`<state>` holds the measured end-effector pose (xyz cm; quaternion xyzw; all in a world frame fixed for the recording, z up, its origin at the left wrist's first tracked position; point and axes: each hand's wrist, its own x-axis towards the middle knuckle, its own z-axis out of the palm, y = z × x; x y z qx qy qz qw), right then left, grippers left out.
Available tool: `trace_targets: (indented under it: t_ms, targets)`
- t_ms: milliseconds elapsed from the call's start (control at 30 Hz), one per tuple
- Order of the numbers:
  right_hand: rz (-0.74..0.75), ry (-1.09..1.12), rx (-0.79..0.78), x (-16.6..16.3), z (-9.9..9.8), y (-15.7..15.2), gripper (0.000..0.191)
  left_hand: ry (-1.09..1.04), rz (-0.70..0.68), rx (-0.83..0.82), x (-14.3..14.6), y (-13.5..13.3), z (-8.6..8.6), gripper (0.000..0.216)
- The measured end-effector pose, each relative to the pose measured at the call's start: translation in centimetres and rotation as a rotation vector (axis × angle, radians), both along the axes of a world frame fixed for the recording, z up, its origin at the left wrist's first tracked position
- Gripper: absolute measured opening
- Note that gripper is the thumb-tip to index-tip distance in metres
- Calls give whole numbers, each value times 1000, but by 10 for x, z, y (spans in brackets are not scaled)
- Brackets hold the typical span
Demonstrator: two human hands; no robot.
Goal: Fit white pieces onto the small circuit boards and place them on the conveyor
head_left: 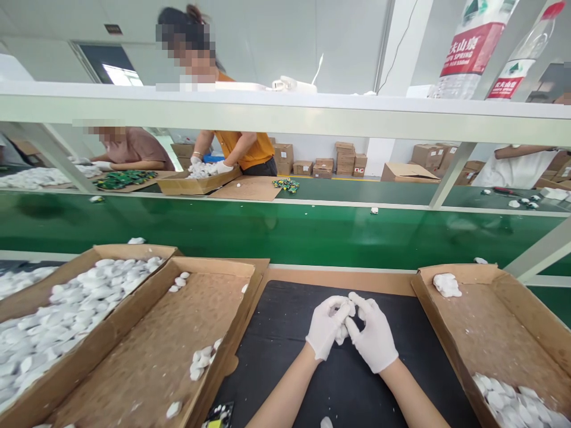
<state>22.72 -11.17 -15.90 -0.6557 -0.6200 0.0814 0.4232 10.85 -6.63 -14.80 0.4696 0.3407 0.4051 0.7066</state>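
Both my hands wear white gloves and meet over the black mat [276, 345]. With fingers pinched, my left hand [325, 327] grips a small white piece [341, 335] from the left. On its other side my right hand [375, 337] has its thumb and fingers closed on the same piece. Gloves cover most of it, so its exact kind cannot be made out. Near the mat's front edge lies another white piece [326, 422]. A small circuit board with a yellow part [217, 419] is partly visible at the mat's lower left corner.
Left of the mat, a cardboard tray [147, 339] holds several loose white pieces; beyond it another tray [96, 291] is heaped with them. A third tray [504, 333] stands right. Behind runs a green conveyor belt [267, 232], under a white shelf [285, 113]. Co-workers sit or stand across it.
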Motion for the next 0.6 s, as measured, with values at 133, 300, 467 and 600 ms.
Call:
trace_targets:
  t_ms: [133,300,467,600]
  targets:
    - [43,86,-16,-2,-3,1,32,-26,-43,-3,-1,1,-3,46]
    - [37,273,-16,-1,-1,2,25,-30,-57,-16,-2,1,-6,44]
    - [-22,355,16,4,-3,2,29,-48,-7,-52,-3,2,-5,42]
    - [-137,291,49,9,-3,3,30,-82,91,-107,-7,5,-2,48]
